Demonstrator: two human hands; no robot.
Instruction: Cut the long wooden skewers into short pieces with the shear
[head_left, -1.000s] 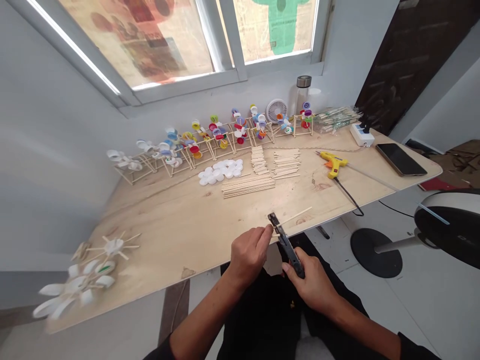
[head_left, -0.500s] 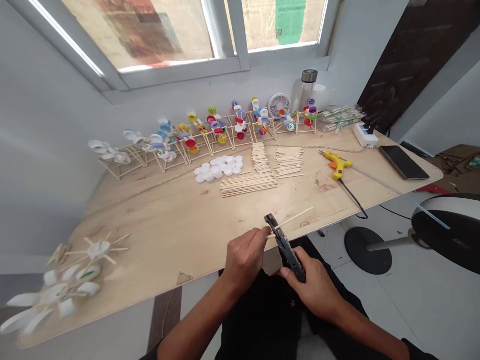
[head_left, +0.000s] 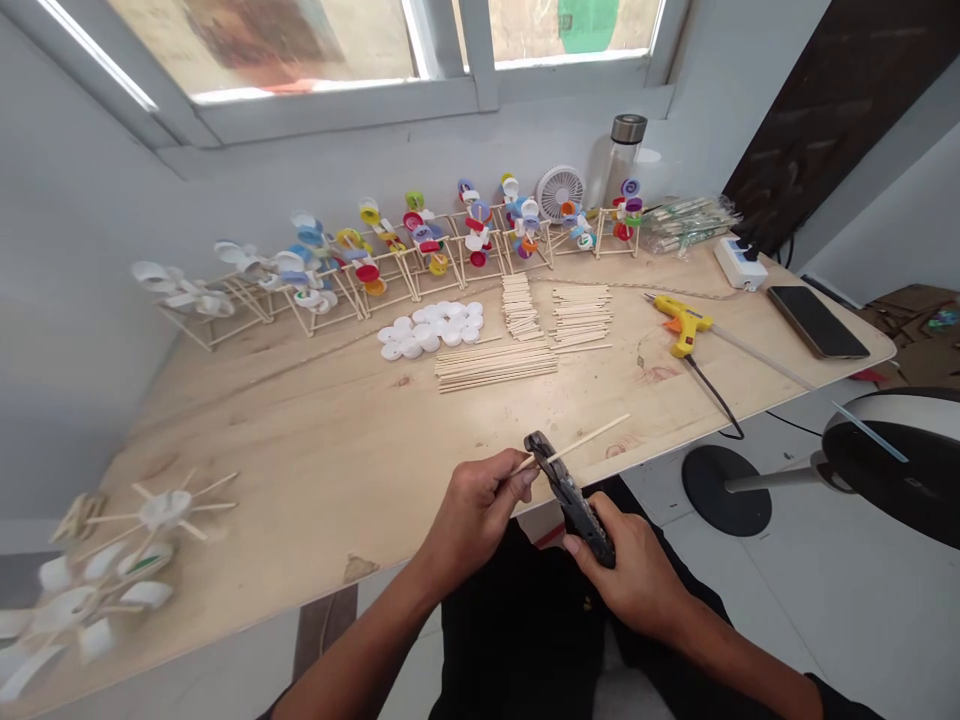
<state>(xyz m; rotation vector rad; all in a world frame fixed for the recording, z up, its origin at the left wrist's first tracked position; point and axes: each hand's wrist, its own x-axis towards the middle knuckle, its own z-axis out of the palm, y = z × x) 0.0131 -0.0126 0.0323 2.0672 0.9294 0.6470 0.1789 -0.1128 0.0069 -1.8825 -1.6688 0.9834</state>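
My left hand (head_left: pixel 484 510) pinches a thin wooden stick (head_left: pixel 592 436) near the table's front edge. In my right hand (head_left: pixel 630 560) are dark-handled pliers (head_left: pixel 571 498), closed by the fingers wrapped round the grips. The pliers' jaws lie across the stick, just right of my left fingertips, and the stick's long end points right over the table. Whether the jaws have cut through it I cannot tell. Beyond my hands lie a bundle of long sticks (head_left: pixel 496 366), two piles of shorter sticks (head_left: pixel 581 312) and a group of white bottle caps (head_left: pixel 431 330).
A row of stick frames with coloured caps (head_left: pixel 390 255) lines the wall. A yellow glue gun (head_left: pixel 684 325), a phone (head_left: pixel 817 322) and a power strip (head_left: pixel 741 264) are at right. White stick wheels (head_left: pixel 166 510) lie at left. A black fan (head_left: pixel 900 460) stands beside the table.
My left fingers have shifted slightly left and show more of the stick's near end. The pliers stay almost in place, and the camera view has moved a little.
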